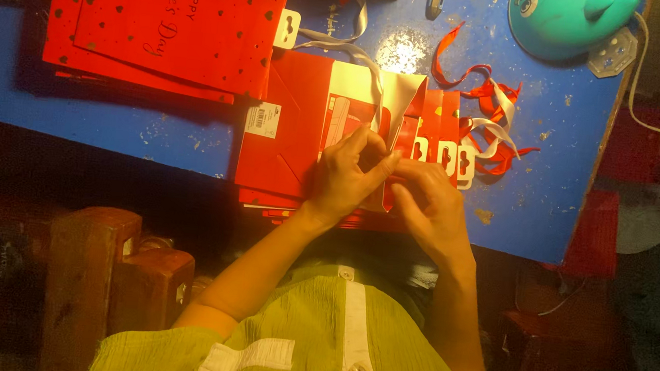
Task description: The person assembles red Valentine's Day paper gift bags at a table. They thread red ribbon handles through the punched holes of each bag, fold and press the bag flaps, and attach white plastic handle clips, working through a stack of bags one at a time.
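A flattened red paper gift bag (287,129) lies at the near edge of the blue table (72,96), its white inside flap (404,88) folded open. My left hand (345,175) rests on the bag and pinches the flap's edge. My right hand (429,199) meets it from the right, fingertips touching the same fold. A grey ribbon handle (351,50) loops away from the bag's top. Red tags with white hang tabs (442,152) sit just right of my hands.
A stack of flat red gift bags with heart dots (169,17) fills the far left. Loose red and white ribbons (489,120) lie to the right, a teal rounded lamp base (564,18) at the far right corner. Brown wooden blocks (120,270) stand below the table.
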